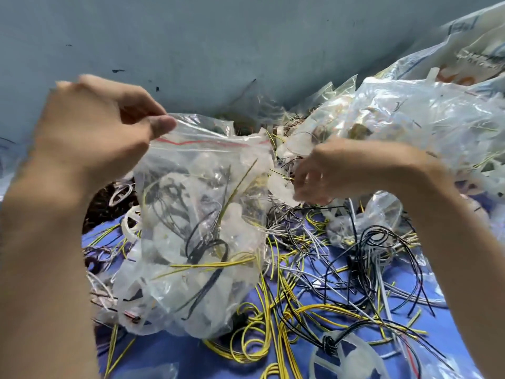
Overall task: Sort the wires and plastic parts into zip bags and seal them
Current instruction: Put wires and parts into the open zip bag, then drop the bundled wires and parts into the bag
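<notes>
Clear crinkled plastic, the zip bag (191,165) is hanging at centre frame, bulging with thin wires (210,250) and milky moulded parts (166,237). The left hand (101,129) is pinching its top corner at upper left, while the right hand (341,170), blurred at centre right, is curling its fingers round a translucent plastic part (281,187) beside the bag's red-lined mouth.

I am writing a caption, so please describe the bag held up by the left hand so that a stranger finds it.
On the blue cloth strewn with wires, look at the left side, where the left hand pinches a clear bag by its top corner. Unlike the bags heaped at the right, it is held upright, with a red line below its mouth and wires inside.
</notes>
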Demonstrator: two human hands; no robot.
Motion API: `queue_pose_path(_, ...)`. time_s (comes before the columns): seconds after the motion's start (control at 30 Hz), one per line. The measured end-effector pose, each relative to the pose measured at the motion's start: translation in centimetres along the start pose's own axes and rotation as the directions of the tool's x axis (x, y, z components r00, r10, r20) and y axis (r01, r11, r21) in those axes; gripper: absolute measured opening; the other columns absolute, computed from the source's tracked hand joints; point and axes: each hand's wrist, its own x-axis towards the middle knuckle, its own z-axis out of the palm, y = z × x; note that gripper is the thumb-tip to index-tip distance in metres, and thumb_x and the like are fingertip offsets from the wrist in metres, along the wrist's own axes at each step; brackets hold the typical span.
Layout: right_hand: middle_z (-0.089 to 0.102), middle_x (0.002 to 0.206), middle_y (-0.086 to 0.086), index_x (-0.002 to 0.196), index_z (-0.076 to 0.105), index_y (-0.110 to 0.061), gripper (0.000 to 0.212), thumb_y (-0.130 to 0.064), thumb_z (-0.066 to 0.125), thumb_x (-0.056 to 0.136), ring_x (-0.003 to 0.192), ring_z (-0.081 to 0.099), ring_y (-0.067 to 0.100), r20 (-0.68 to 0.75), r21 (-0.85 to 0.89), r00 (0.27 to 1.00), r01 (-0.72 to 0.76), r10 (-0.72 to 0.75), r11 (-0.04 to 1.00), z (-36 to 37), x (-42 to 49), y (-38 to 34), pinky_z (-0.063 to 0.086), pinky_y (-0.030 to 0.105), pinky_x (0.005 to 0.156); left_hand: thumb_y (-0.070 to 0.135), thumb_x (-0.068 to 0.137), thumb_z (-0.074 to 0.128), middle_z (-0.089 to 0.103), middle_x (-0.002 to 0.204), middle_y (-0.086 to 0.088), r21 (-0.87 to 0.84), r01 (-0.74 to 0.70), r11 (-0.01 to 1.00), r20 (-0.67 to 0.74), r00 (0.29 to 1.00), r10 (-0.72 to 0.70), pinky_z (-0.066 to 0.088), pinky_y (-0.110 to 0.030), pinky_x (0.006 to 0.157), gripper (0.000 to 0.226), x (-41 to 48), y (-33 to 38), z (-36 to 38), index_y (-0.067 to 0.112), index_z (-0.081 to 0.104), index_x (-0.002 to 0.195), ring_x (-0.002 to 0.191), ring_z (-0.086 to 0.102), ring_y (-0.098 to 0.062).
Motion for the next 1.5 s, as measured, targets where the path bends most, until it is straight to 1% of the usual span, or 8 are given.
queue_pose_path(0.1,0.067,0.059,-0.015,0.086,0.068,-0.033,0.023,-0.055,0.063,0.081,0.055,0.056,-0.008,0.194,-0.043,0.981,-0.015,0.023,0.999,1.3,0.7,-0.5,0.042,0.020,0.056,0.034,0.080,0.073,0.070,0.077,-0.006,0.041,0.025,0.999,-0.011,1.000,-0.025,0.047,-0.026,0.074,0.010,-0.1,0.3,-0.1,0.025,0.070,0.078,0.073,0.060,-0.015)
queue_pose_path(0.27,0.062,0.061,-0.011,0.094,0.071,-0.026,0.023,-0.045,0.065,0.083,0.044,0.060,0.003,0.302,-0.059,0.952,-0.044,0.059,0.997,3.7,2.1,-1.2,0.045,0.018,0.052,0.034,0.079,0.073,0.064,0.068,0.010,0.037,0.025,0.999,0.002,1.000,-0.025,0.029,0.007,0.057,0.010,-0.2,1.5,0.3,0.031,0.066,0.073,0.059,0.050,0.022)
queue_pose_path(0.43,0.068,0.084,0.000,0.105,0.067,-0.016,0.030,-0.039,0.062,0.088,0.041,0.060,0.006,0.440,-0.134,0.885,-0.104,0.154,0.985,5.2,2.8,-1.1,0.049,0.020,0.051,0.035,0.078,0.075,0.066,0.069,0.009,0.006,0.024,1.000,0.024,0.999,-0.024,0.032,0.004,0.057,0.011,0.0,0.9,0.2,0.033,0.066,0.071,0.057,0.050,0.022)
queue_pose_path(0.67,0.054,0.054,-0.012,0.101,0.066,-0.023,0.017,-0.031,0.066,0.087,0.046,0.054,0.007,0.442,-0.164,0.887,-0.071,0.137,0.984,6.1,3.3,-0.6,0.035,0.013,0.041,0.035,0.078,0.074,0.066,0.071,0.013,0.002,0.030,1.000,0.011,0.999,-0.030,0.035,-0.004,0.057,0.011,-0.1,1.0,0.3,0.033,0.066,0.071,0.063,0.055,0.005)
queue_pose_path(0.87,0.054,0.082,-0.002,0.104,0.064,-0.017,0.019,-0.016,0.065,0.085,0.067,0.051,0.016,0.338,-0.222,0.939,0.011,0.066,0.975,6.4,3.3,-0.9,0.031,0.020,0.043,0.035,0.078,0.074,0.064,0.068,0.015,0.001,0.027,1.000,0.028,0.999,-0.027,0.030,0.006,0.055,0.012,0.0,1.1,0.4,0.034,0.065,0.070,0.058,0.054,0.011)
queue_pose_path(1.1,0.054,0.083,-0.006,0.096,0.055,-0.019,0.020,-0.004,0.050,0.084,0.065,0.046,0.010,0.274,-0.086,0.962,0.038,-0.013,0.996,5.8,3.2,-0.8,0.036,0.023,0.049,0.036,0.079,0.074,0.061,0.067,0.019,0.013,0.011,1.000,0.020,1.000,-0.011,0.027,0.009,0.058,0.015,-0.2,1.5,0.5,0.036,0.062,0.068,0.059,0.047,0.026)
queue_pose_path(1.3,0.063,0.064,-0.012,0.073,0.059,-0.026,0.025,-0.003,0.064,0.079,0.058,0.057,-0.007,-0.080,0.316,0.991,0.130,-0.110,0.940,1.4,1.4,1.1,0.043,0.012,0.053,0.035,0.078,0.074,0.067,0.070,0.009,0.019,0.040,0.999,0.049,0.998,-0.041,0.030,0.007,0.057,0.015,-0.2,0.9,0.6,0.033,0.065,0.067,0.057,0.050,0.022)
queue_pose_path(1.5,0.068,0.073,-0.002,0.084,0.066,-0.014,0.014,-0.002,0.072,0.079,0.059,0.067,0.012,-0.462,0.501,0.886,0.294,-0.036,0.814,-0.5,0.3,1.5,0.054,0.029,0.062,0.036,0.078,0.074,0.065,0.070,0.014,0.064,0.055,0.996,0.050,0.997,-0.058,0.032,0.001,0.055,0.018,-0.3,1.2,0.4,0.034,0.062,0.065,0.061,0.056,0.006)
